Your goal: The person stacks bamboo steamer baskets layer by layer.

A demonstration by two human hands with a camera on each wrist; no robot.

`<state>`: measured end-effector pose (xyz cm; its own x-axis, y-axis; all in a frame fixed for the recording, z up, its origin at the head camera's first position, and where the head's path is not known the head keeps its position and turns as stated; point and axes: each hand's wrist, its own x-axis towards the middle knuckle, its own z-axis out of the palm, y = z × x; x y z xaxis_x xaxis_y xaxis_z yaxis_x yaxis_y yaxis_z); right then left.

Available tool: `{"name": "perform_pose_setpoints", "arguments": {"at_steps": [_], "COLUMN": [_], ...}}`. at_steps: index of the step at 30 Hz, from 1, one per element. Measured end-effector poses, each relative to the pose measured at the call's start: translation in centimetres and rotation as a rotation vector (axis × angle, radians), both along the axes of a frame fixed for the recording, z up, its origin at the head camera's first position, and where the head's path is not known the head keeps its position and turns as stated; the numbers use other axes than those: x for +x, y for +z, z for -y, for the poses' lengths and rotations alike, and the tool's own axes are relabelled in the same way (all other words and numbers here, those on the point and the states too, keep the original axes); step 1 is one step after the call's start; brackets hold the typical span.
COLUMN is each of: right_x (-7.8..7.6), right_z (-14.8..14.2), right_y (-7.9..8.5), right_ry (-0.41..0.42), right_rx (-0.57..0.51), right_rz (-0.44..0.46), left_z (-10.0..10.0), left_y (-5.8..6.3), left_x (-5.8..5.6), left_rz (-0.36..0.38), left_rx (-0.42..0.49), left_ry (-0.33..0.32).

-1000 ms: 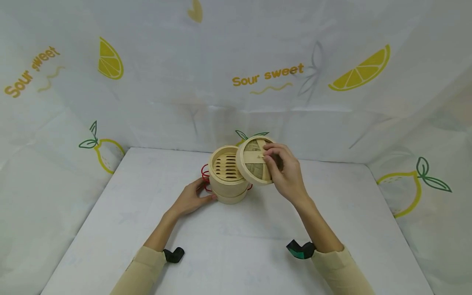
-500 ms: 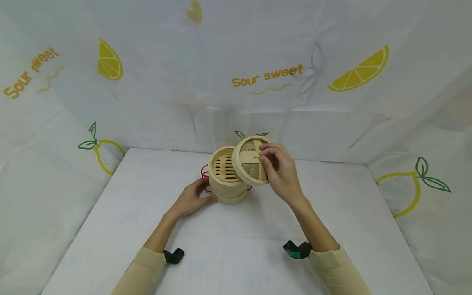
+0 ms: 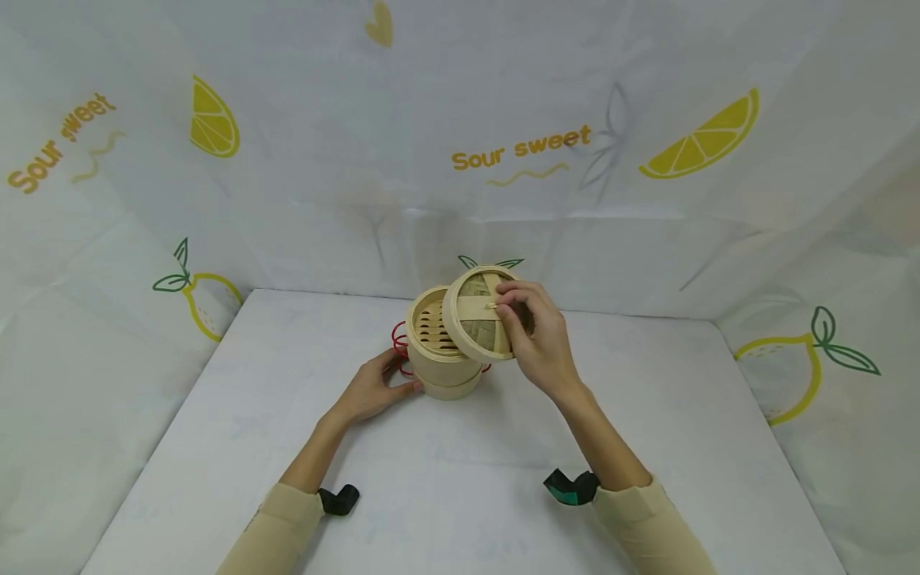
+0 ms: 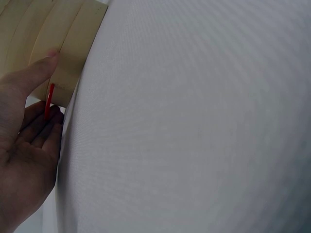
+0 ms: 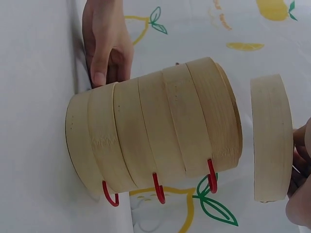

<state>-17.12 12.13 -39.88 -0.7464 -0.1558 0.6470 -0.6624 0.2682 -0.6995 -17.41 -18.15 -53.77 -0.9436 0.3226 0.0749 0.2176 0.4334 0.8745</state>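
A stack of round bamboo steamer baskets (image 3: 447,372) stands upright on the table, its slotted top tier partly showing. My left hand (image 3: 370,389) holds the stack low on its left side. In the left wrist view its thumb (image 4: 41,71) touches the wall, and the fingers lie near a red handle loop (image 4: 49,99). Between thumb and fingers, my right hand (image 3: 539,331) pinches the knob of the woven steamer lid (image 3: 470,319). The lid hangs tilted over the stack's right part. In the right wrist view, a gap separates the lid (image 5: 272,141) from the top tier (image 5: 214,114).
Red handle loops (image 5: 159,188) stick out from the stack's sides. A white cloth covers the table (image 3: 446,495), and a lemon-printed curtain (image 3: 323,160) rises behind it. Black wrist mounts (image 3: 339,500) sit at both cuffs.
My right hand has carried the lid a little to the left, so it covers more of the slotted top tier. The left hand and the stack have stayed in place.
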Motion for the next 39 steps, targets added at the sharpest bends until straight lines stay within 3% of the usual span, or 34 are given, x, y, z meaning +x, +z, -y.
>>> {"name": "perform_pose_setpoints", "arguments": {"at_steps": [39], "right_x": [-0.6], "right_z": [2.5], "right_y": [-0.8], "right_ry": [0.027], "right_rx": [0.003], "right_rz": [-0.064], "left_z": [0.1], "left_y": [-0.2], "left_x": [0.0], "left_rz": [-0.009], "left_rx": [0.003], "left_ry": [-0.006]}}
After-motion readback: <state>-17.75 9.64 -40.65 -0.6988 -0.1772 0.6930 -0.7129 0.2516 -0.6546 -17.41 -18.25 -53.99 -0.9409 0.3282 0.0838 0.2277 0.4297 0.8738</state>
